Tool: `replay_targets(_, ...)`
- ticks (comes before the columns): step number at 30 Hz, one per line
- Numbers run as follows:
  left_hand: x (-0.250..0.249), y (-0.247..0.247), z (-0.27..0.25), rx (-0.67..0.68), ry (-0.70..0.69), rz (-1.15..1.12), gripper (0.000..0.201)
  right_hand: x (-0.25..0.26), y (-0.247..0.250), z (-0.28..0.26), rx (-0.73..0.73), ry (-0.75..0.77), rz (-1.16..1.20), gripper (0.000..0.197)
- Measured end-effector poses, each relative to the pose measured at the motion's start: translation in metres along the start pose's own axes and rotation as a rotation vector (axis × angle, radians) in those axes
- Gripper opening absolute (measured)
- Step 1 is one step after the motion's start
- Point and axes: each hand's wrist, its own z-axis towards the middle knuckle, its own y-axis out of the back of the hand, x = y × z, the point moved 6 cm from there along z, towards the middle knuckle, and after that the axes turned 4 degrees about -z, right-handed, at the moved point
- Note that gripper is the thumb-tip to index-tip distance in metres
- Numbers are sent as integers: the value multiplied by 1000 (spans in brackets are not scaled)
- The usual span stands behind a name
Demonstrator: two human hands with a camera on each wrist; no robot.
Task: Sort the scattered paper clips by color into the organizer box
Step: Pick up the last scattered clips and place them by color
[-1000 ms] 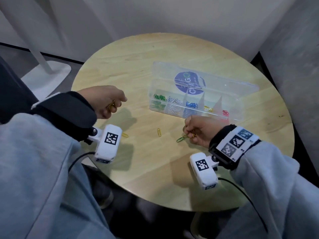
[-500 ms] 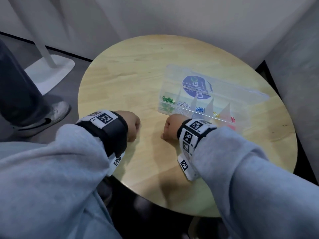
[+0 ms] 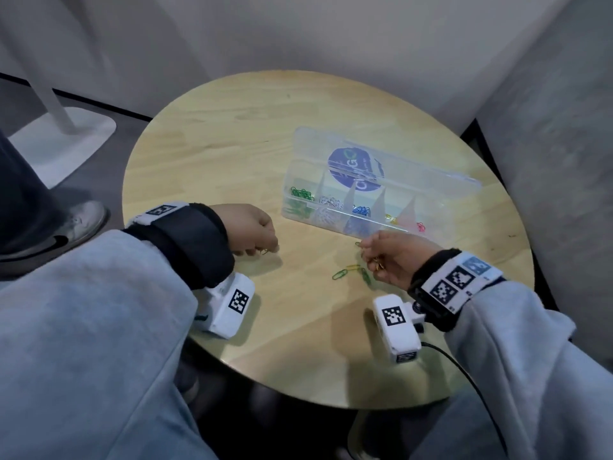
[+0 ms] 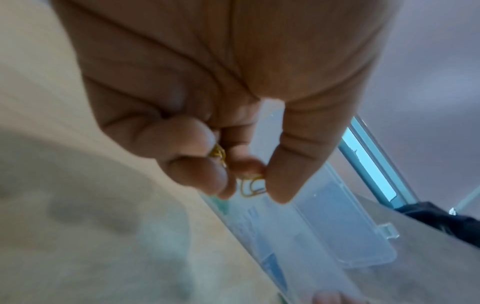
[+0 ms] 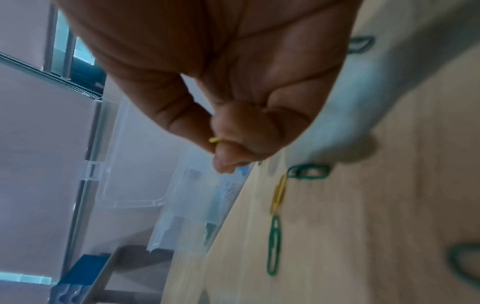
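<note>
The left hand hovers low over the table, toward its left edge, fingers curled; thumb and forefinger pinch a yellow clip, and more yellow clips are tucked under the other curled fingers. The right hand is held just above the table near the middle, close to the box's front wall, fingers bunched; its thumb and forefinger clamp a yellow clip end, and further yellow clips show in the palm in the head view.

Loose clips lie on the table just left of the right hand: a green clip, a yellow one touching it end to end, and another green one beside the fingers.

The clear box stands right of the table's centre, lid open and leaning back, a blue round label on it. Its compartments, left to right, hold green, white, blue, yellow and red clips.

A shoe rests on the floor beyond the left edge.
</note>
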Motion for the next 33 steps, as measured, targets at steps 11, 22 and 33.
replay_targets(11,-6,4,0,-59,-7,-485,25,18,-7,3,-159,61,-1297,17)
replay_targets(22,-4,5,8,-94,-5,-429,23,10,-2,-4,-77,37,-1313,16)
replay_targets(33,-13,-6,15,-142,-49,-288,24,47,72,-28,-201,239,8,24)
